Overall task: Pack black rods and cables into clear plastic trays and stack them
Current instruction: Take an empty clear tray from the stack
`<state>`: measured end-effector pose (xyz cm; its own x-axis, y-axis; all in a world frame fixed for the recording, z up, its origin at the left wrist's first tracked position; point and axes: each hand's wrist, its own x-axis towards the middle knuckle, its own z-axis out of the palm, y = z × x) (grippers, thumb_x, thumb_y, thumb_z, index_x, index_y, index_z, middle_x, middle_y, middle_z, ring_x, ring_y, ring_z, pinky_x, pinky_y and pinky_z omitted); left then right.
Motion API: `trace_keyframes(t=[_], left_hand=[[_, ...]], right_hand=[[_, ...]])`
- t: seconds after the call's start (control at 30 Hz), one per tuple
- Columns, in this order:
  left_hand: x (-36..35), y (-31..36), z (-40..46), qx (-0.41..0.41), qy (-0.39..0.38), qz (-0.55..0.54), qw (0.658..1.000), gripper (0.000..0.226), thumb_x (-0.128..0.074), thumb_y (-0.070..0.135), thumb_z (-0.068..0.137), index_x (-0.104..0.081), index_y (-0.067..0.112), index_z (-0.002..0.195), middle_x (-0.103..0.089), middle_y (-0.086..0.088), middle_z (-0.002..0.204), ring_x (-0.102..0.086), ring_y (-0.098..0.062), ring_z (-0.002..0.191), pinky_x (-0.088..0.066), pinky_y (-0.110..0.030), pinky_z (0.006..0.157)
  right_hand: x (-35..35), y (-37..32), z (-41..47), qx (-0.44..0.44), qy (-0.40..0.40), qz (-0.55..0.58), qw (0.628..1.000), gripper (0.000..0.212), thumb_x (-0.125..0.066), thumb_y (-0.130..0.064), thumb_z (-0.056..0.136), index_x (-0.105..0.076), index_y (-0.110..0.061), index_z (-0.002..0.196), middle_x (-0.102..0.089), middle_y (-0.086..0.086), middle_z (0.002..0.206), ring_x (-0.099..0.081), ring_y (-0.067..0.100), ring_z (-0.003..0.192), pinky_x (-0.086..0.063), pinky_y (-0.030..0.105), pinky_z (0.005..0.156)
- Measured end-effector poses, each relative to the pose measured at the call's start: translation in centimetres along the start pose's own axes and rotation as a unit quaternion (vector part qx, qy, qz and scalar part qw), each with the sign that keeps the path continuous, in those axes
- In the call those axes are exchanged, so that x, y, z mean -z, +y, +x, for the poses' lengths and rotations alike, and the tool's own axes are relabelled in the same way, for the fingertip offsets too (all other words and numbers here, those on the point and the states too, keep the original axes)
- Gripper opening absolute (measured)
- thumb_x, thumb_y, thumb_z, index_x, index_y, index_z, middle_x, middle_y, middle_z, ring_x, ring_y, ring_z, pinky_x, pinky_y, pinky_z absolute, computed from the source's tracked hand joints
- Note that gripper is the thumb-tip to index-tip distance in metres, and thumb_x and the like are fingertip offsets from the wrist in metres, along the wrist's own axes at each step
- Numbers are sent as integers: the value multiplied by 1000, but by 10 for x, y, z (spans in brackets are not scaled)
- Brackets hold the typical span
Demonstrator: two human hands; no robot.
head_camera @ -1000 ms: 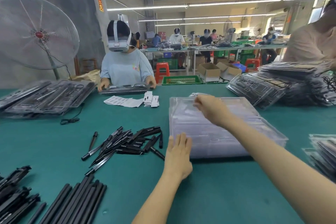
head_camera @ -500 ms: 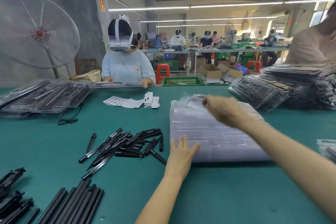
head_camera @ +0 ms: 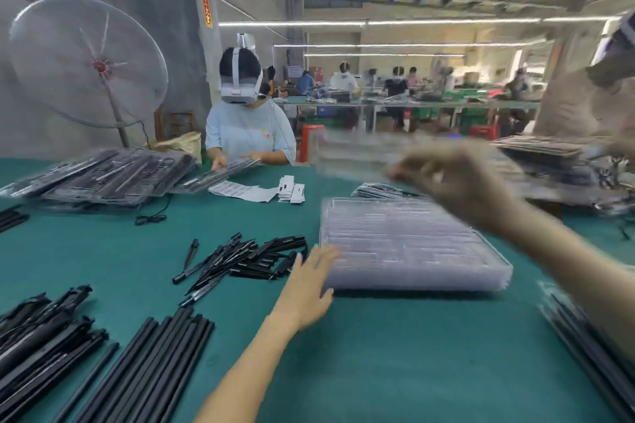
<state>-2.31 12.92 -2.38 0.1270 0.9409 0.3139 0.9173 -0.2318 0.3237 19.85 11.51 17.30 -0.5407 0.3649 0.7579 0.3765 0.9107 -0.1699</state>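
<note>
Since the earlier frame, the right hand (head_camera: 457, 182) had risen, pinching a blurred clear tray (head_camera: 357, 154) lifted off the tray stack (head_camera: 412, 247) on the green table (head_camera: 395, 354). With flat, spread fingers the left hand (head_camera: 311, 282) steadied the stack's near-left corner. Fetching an empty tray seemed underway; next it needed setting down near the black rods (head_camera: 147, 364).

Bare forearms, apparently sleeveless; hands (head_camera: 309, 288) ungloved.

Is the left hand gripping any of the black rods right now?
No: the left hand lies flat with straight fingers against the near-left corner of the clear tray stack, apart from the loose black rods.
</note>
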Motion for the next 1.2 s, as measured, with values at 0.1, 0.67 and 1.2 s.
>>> trace_keyframes(t=[0.1,0.67,1.2], left_hand=[[17,-16,-80,88,35,-78,992,35,-57,18,90,-53,32,122,-53,16,124,-47,-9,121,-30,-26,106],[53,-11,-273,259,-2,301,918,33,-43,36,99,-40,14,123,-51,-2,124,-51,-16,117,-42,-27,92],[48,9,-254,338,-106,327,876,9,-44,15,94,-53,17,94,-56,-2,90,-66,-7,90,-41,-16,57]], right_hand=[[-48,-38,-86,-32,-91,-66,993,16,-74,-26,81,-70,-17,69,-65,-6,68,-61,16,63,-46,24,53],[-162,-180,-276,-23,9,-18,1000,60,-27,-45,101,-74,-24,69,-66,-13,75,-58,4,60,-49,12,60],[-143,-194,-285,-68,-41,22,997,17,-87,-19,67,-73,-25,74,-65,-16,78,-54,1,70,-47,10,64]])
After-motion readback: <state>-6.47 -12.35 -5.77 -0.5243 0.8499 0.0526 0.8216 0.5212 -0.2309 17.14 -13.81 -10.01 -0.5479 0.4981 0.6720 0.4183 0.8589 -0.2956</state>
